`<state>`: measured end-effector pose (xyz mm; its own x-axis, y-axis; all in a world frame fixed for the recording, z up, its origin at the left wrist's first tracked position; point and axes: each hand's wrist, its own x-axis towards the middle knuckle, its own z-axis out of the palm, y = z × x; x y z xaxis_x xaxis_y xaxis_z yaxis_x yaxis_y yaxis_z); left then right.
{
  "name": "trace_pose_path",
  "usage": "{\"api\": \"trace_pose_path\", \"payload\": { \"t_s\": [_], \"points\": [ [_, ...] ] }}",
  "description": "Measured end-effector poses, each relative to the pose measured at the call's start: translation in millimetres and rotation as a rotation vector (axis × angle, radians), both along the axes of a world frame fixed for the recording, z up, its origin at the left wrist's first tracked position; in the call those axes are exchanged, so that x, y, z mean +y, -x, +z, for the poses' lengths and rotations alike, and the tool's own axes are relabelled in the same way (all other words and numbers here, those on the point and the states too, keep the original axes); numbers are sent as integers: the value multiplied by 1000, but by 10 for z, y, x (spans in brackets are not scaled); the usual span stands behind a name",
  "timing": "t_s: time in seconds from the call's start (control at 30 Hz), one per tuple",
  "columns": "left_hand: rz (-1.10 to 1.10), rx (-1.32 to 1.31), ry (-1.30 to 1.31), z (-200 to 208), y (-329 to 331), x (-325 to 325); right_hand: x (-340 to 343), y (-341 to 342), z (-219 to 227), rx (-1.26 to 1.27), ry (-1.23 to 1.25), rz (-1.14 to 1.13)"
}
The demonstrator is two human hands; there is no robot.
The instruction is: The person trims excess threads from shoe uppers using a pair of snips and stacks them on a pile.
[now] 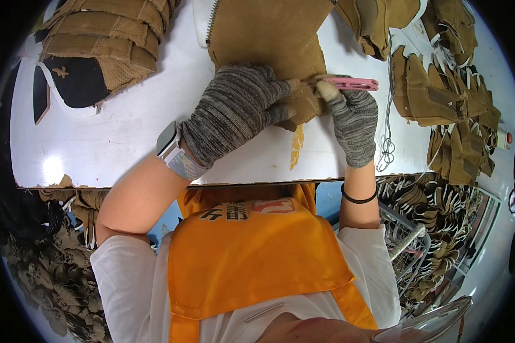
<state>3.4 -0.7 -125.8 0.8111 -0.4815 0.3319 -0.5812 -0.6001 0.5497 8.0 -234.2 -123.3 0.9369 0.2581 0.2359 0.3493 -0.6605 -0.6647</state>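
Note:
A brown suede-like boot upper (263, 34) lies on the white table in front of me, a dark zipper edge along its upper left side. My left hand (234, 108), in a grey striped knit glove with bare fingertips, grips its lower end, fingers closed on the stitched part. In a matching glove, my right hand (352, 114) is closed around a slim pink tool that looks like thread snips (352, 84). Its pink handle sticks out to the right of my fingers. The working end is hidden at the stitched edge, where my right fingertips touch the upper.
Overlapping brown uppers (106, 43) are stacked at the left of the white table (126, 154). More brown pieces (429, 88) sit at the right, near a loose grey cord (387, 146). A wire basket (406, 240) and bundled pieces stand below the table's right edge.

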Motion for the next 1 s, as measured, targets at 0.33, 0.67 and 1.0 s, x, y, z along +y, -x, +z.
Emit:
{"api": "trace_pose_path", "payload": {
  "t_s": [0.33, 0.67, 1.0],
  "points": [
    [-8, 18, -4, 1, 0, 6, 93, -2, 117, 137, -312, -118],
    [1, -39, -36, -14, -6, 11, 108, 38, 91, -57, 17, -59],
    [-12, 25, -18, 33, 10, 0, 43, -17, -7, -184, 74, -15]
  ]
}}
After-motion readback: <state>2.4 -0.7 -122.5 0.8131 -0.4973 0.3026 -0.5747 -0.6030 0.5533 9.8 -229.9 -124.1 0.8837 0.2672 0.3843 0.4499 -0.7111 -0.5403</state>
